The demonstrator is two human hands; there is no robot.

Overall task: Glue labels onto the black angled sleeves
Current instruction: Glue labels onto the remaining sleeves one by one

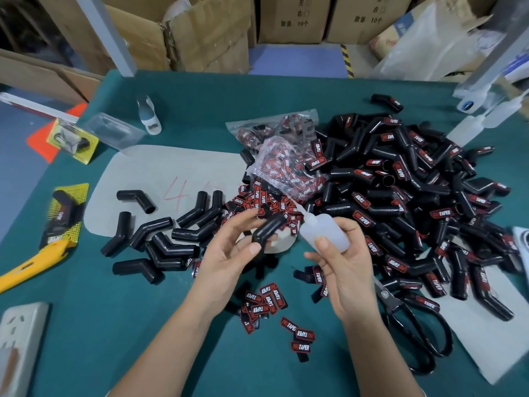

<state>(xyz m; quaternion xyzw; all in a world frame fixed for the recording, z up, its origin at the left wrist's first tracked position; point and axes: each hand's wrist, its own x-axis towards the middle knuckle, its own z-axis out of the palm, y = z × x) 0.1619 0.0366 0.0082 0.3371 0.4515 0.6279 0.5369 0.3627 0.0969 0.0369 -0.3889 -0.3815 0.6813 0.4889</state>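
Note:
My left hand (229, 250) grips a bare black angled sleeve (267, 229) above the green table. Beside it, my right hand (343, 265) holds a small translucent glue bottle (322, 230), its thin nozzle pointing up and left over the sleeve. Loose red-and-black labels (264, 302) lie on the table below my hands, and more spill from a clear bag (286, 164). Several unlabelled sleeves (160, 236) lie to the left. A big heap of labelled sleeves (415, 190) fills the right side.
Black scissors (415, 330) lie at the right near my right wrist. A yellow utility knife (31, 265) and packaged sleeves (64, 216) sit at the left edge, a power strip (20, 339) at the lower left. Cardboard boxes (200, 32) stand behind the table.

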